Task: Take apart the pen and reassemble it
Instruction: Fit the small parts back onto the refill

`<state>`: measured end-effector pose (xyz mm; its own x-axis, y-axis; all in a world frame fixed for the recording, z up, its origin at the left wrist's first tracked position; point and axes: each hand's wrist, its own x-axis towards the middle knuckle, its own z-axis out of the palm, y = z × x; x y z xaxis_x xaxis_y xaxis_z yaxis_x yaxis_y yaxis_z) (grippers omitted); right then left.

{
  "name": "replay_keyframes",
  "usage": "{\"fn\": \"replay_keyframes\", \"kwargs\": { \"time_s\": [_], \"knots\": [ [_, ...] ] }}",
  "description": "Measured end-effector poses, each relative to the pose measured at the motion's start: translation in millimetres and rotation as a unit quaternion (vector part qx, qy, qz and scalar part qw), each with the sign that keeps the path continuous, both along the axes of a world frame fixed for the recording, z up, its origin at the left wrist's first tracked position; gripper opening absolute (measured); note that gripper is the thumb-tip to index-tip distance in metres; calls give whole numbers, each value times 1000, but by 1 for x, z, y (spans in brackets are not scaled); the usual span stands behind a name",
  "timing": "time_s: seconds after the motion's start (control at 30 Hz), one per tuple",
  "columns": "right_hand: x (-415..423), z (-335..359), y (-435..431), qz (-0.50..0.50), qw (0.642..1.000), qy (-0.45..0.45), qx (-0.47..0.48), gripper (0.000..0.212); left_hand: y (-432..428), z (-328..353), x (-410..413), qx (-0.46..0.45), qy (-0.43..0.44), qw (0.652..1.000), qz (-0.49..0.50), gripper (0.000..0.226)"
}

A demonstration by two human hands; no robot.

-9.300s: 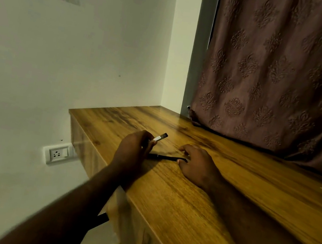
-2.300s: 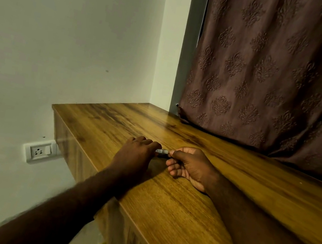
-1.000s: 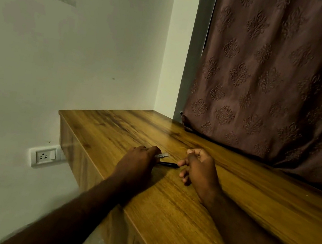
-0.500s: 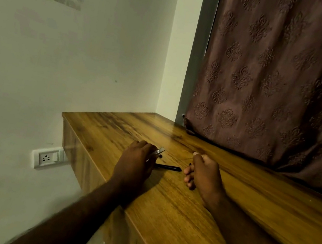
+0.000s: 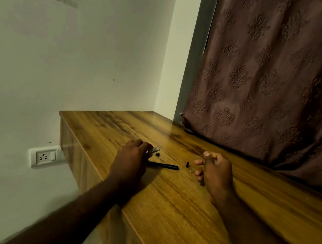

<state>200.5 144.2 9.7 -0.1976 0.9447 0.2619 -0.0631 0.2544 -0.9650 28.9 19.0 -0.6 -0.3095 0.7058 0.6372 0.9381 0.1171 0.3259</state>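
On the worktop (image 5: 183, 211), head view: a thin black pen body (image 5: 164, 166) lies flat between the hands, with a black bit (image 5: 157, 154) just beyond it and a black stub (image 5: 187, 164) nearer the right.
Left hand (image 5: 131, 157): fingers curled round a shiny clear piece (image 5: 154, 149), whose end sticks out.
Right hand (image 5: 215, 171): thumb and forefinger pressed together; whether they pinch anything, I cannot tell.
Done: the pen looks taken apart, its parts lying separately.
Left: probably the whole reassembly.
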Motion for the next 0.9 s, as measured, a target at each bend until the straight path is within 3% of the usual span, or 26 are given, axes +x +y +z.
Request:
{"fn": "replay_keyframes", "kwargs": {
  "time_s": [0.43, 0.63, 0.9],
  "knots": [
    [2, -12, 29, -109, 984, -103, 98, 12, 3, -3, -1, 5, 8, 1000, -15, 26],
    [8, -9, 36, -124, 985, -87, 79, 14, 4, -2, -1, 1, 4, 1000, -18, 24],
    [-4, -10, 19, -57, 997, -32, 49, 13, 2, -3, 0, 3, -2, 1000, -20, 19]
  ]
}}
